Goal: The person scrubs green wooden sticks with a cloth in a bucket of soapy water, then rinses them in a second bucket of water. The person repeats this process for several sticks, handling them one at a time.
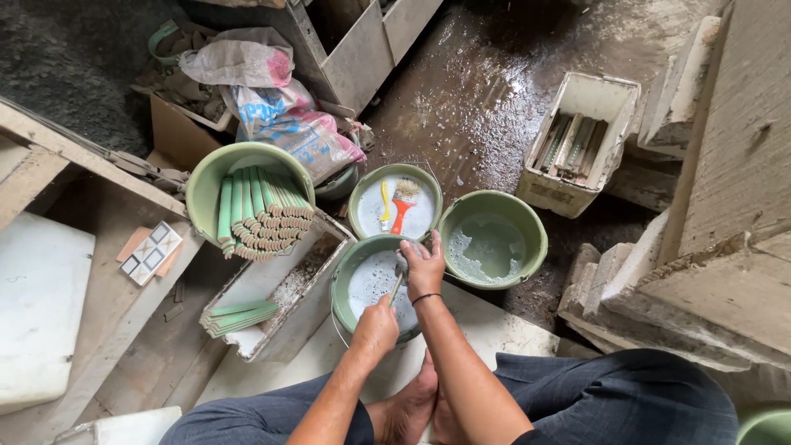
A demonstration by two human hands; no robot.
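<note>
The person sits on the floor with bare feet (412, 408) tucked in, both hands over a green bucket (344, 284) of milky white liquid set just in front of the knees. The left hand (376, 325) is closed around the handle of a thin tool (396, 288) whose tip points up toward the right hand (424, 265); the right hand is curled over a small grey piece (401, 265) at the bucket's far rim, though what that piece is cannot be told. Just beyond stand two more green buckets: one (359, 188) holding a red-handled brush (401, 206) and a yellow tool (384, 206) on white liquid, the other (532, 247), to its right, with a shallow pale pool. To the left, a tilted green basin (206, 185) is packed with green tile strips (264, 216), and more strips (239, 316) lie in a white tray (272, 338) beside the near bucket. A white crate (610, 95) with similar pieces stands well apart on the wet floor (478, 82).
</note>
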